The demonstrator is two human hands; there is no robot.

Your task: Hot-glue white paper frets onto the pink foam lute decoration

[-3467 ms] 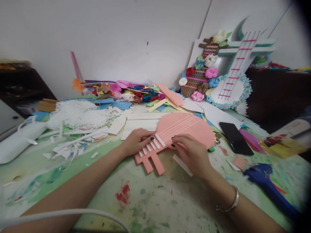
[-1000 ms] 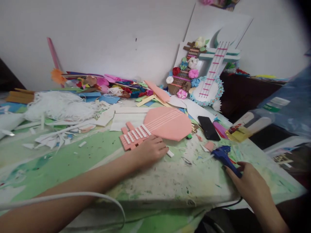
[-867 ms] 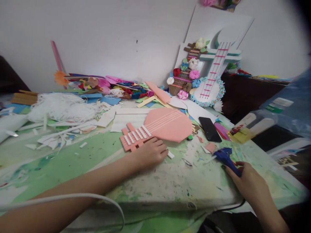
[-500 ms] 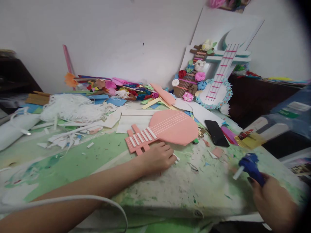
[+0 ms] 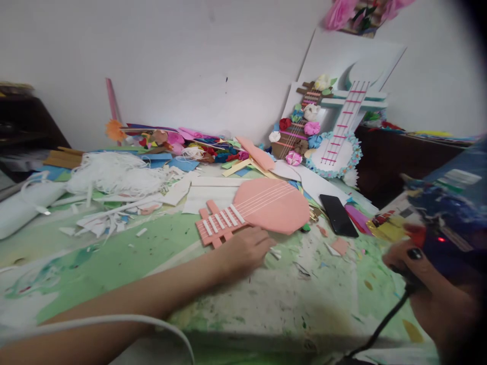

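Observation:
A pink paper guitar point(image 5: 276, 205) lies on the table, white strings along its body and several white strips across its neck. My left hand point(image 5: 243, 253) is beside its lower edge, fingers curled down towards the tabletop; what they hold, if anything, is hidden. Small white paper strips point(image 5: 276, 253) lie by those fingertips. Raised at the right edge, my right hand point(image 5: 429, 284) is closed around a dark blue glue gun point(image 5: 441, 223), blurred, with a red light glowing. A black cord point(image 5: 384, 324) hangs below it.
A black phone point(image 5: 338, 215) lies right of the pink guitar. Two decorated paper guitars point(image 5: 348, 134) lean at the back. White shredded paper point(image 5: 112, 172) and coloured scraps cover the table's left and rear. A white cable point(image 5: 144, 319) crosses over my left forearm.
My right hand has lifted the glue gun up and rightwards, turning it so its nozzle no longer points down at the table. My left hand has shifted slightly left; the pink guitar stays put.

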